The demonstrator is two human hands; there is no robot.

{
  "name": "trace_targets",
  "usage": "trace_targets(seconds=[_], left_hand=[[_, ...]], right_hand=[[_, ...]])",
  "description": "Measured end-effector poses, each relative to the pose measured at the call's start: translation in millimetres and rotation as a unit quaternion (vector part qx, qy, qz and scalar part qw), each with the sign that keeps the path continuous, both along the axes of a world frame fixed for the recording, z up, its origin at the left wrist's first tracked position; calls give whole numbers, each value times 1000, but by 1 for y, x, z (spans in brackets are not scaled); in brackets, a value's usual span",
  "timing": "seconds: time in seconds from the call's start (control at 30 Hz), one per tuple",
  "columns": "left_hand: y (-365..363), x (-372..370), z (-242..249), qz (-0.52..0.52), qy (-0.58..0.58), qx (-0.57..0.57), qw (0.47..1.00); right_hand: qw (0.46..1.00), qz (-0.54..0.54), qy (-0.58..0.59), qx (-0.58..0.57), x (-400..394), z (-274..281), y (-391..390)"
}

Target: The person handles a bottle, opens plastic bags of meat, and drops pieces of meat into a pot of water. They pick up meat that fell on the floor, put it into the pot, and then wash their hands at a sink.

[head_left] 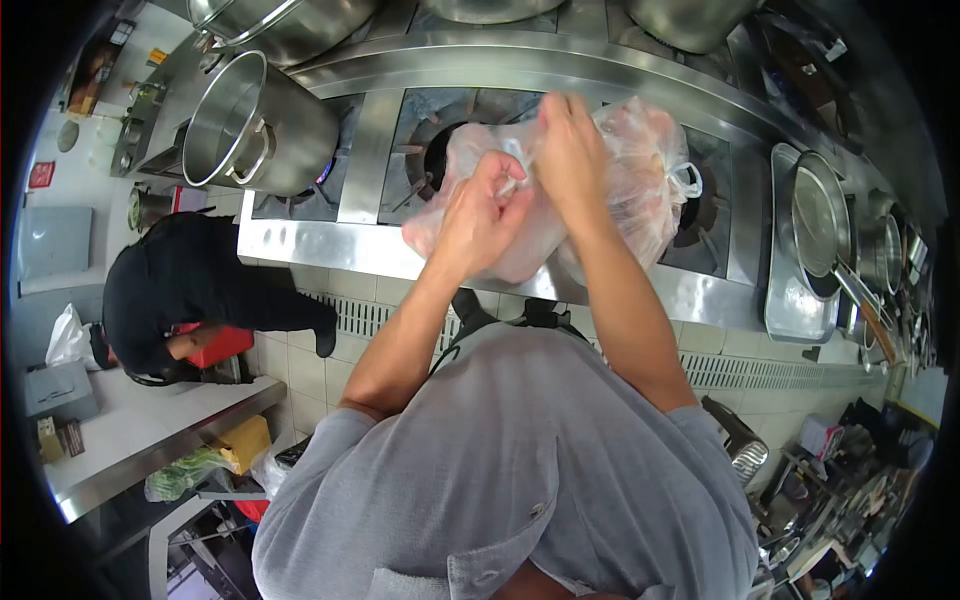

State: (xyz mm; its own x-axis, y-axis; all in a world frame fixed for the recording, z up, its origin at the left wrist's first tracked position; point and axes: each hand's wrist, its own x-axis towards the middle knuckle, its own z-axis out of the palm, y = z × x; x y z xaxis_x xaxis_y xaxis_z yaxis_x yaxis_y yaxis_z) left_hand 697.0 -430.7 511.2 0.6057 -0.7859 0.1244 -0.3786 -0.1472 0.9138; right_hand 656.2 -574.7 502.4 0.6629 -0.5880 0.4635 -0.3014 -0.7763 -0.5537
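Stovetop (362, 172) of bright steel runs across the view, and on it, side by side, rest two bulging plastic bags. The left bag (528, 245) sits over a burner and reaches onto the front rim; the right bag (632, 150), pressed close beside it, shows pale pink contents through its cloudy film, with a white loop (686, 180) of plastic standing out at its right side.

Both hands are at the left bag. The left hand (485, 212) is half curled, palm partly turned up, with a gap between thumb and forefinger; a white twist of plastic (514, 152) lies by its fingertips, though one cannot tell whether they grip it. The right hand (572, 148) is raised just beyond, its fingers bunched and slightly blurred, and whether they pinch any film cannot be told.

To the left stands a tall steel pot (295, 135), a blue glow beside its base. At the right end of the stovetop lies a metal tray (800, 312), with a round strainer (815, 215) overlapping it. Farther left, a co-worker in black (190, 285) bends near a red container (222, 345) above a pale desk (165, 425).
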Motion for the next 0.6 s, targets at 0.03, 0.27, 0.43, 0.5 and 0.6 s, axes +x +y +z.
trace_targets(seconds=[0.03, 0.27, 0.43, 0.5, 0.6], left_hand=[[2, 0, 3, -4, -22, 32, 999], [8, 25, 12, -32, -26, -21, 999], [19, 18, 4, -65, 16, -43, 997], [22, 15, 3, -87, 26, -20, 996], [23, 12, 7, -125, -1, 20, 992]], right_hand=[[1000, 4, 7, -5, 7, 2, -2], [995, -24, 88, -37, 52, -3, -18], [991, -69, 110, -30, 50, -13, -25], [989, -80, 120, -41, 43, -21, -29], [980, -118, 159, -37, 41, -33, -38]])
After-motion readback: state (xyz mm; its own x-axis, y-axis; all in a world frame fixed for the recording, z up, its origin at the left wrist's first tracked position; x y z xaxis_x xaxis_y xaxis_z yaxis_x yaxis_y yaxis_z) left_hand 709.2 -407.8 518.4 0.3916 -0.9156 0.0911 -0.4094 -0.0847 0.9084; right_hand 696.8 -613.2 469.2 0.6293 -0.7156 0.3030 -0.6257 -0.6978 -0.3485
